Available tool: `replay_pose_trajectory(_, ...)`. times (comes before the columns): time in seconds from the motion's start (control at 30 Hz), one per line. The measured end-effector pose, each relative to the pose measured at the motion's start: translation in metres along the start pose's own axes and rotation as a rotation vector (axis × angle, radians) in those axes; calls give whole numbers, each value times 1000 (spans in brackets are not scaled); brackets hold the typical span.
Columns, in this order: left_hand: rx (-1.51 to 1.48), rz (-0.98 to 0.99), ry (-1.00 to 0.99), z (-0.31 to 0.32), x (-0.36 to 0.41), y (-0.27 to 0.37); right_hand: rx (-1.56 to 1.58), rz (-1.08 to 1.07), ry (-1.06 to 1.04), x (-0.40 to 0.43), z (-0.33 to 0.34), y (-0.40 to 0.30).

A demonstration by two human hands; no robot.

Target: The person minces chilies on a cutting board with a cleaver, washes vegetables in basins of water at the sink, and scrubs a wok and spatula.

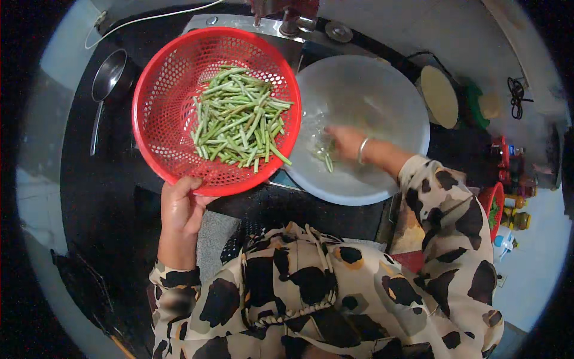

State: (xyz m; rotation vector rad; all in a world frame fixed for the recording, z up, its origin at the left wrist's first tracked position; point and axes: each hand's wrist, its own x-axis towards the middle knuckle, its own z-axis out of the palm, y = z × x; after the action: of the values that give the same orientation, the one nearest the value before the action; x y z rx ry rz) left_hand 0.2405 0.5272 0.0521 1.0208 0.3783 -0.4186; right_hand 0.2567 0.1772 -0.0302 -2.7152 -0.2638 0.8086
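Observation:
My left hand (181, 204) grips the near rim of a red plastic colander (150, 148), with the thumb over the edge. Cut green beans (242, 116) lie heaped in the colander, mostly toward its right side. To the right is a large pale plastic basin (358, 193) holding cloudy water. My right hand (345, 141), a silver bangle on its wrist, reaches into the left part of this basin. A few bean pieces (328, 162) show at its fingertips amid splashing water. Blur and water hide whether the fingers close around them.
A metal ladle (109, 78) lies on the black countertop (94, 188) at left. Behind the colander and basin stands a faucet (290, 27) on a steel sink's rim. Past the basin are a round, pale board-like object (439, 96), several jars (515, 211) and a red basket (489, 202) with greens.

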Motion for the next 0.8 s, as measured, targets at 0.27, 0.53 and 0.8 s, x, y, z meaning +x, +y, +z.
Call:
replay_pose_trajectory(0.27,-24,-9,8,2,3,-2,-77,216,258,40,-36,81)
replay_pose_trajectory(0.53,3,-20,14,11,3,3,47,-161,68,26,18,17)
replay_pose_trajectory(0.8,8,-6,25,9,1,4,482,-185,-516,-5,7,-18)
